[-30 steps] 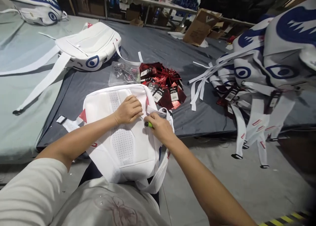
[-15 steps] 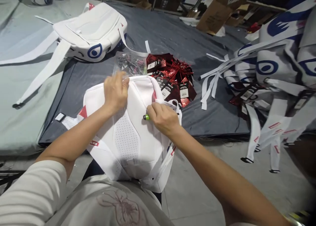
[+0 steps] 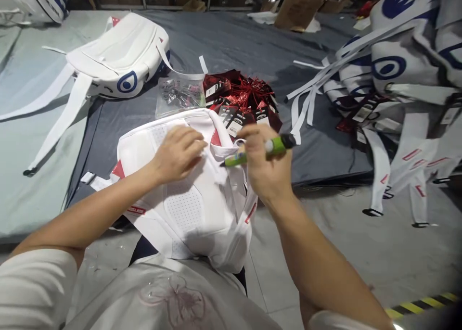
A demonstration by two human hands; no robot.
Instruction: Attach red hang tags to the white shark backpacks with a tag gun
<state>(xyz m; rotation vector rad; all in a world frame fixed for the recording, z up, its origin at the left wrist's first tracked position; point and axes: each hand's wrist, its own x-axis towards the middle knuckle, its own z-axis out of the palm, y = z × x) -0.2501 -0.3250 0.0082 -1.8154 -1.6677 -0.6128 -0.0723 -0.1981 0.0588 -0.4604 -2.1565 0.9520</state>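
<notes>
Backpack (image 3: 216, 214) before the tags (image 3: 249, 92) — second backpack (image 3: 133, 44) behind, leftward — backpack pile (image 3: 391, 68) right.

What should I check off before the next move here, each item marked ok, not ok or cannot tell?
1. Left hand on the white backpack: ok, it lies on the padded back side.
2. Green pen-shaped tool in hand: ok, the right hand holds it.
3. Tool's dark tip directed at the backpack: ok, though whether they touch, cannot tell.
4. Backpack fully on the table: not ok, its lower end reaches past the near edge.
5. Red and black tags apart from the backpack: cannot tell, they lie right by its top corner.
</notes>
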